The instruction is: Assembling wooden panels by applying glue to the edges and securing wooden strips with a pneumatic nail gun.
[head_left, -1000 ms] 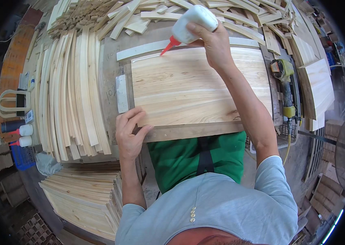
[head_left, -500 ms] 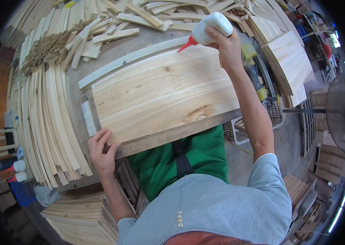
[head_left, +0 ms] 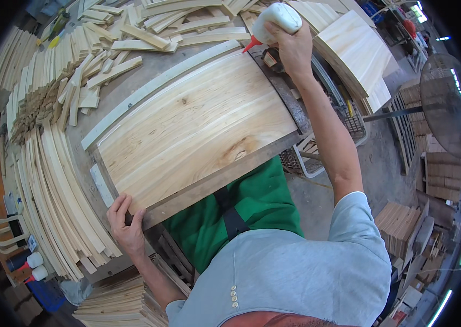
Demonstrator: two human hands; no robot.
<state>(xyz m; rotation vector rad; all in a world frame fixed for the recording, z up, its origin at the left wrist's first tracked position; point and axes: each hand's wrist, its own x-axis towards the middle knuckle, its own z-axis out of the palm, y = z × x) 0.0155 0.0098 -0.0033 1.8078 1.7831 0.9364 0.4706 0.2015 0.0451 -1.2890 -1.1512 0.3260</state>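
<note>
Head view: clock face centred on the wooden board, 12 toward the top.
Wooden board (head_left: pixel 203 122): lies flat at the clock's centre on a brown-grey base (head_left: pixel 208 184), slanted, its right end higher; a thin white line runs along its far edge.
Right hand (head_left: pixel 294 50): at 1 o'clock, fingers wrapped around a white squeeze bottle (head_left: pixel 280 22).
Red nozzle (head_left: pixel 251 44): points down toward 7 o'clock, tip at the board's far right corner; whether it touches, I cannot tell.
Left hand (head_left: pixel 126 223): at 7 o'clock on the near left corner, thumb and fingers parted; whether they pinch, I cannot tell.
Far strip (head_left: pixel 165 90): pale, along the board's far side, 9 to 1 o'clock.
Short strip (head_left: pixel 101 185): beside the left end, 8 o'clock.
Long slats (head_left: pixel 59 196): piled at 8 o'clock.
Loose pieces (head_left: pixel 170 30): heaped from 11 to 12 o'clock.
Stacked panels (head_left: pixel 356 54): 2 o'clock.
Round fan (head_left: pixel 448 101): 3 o'clock, well apart.
</note>
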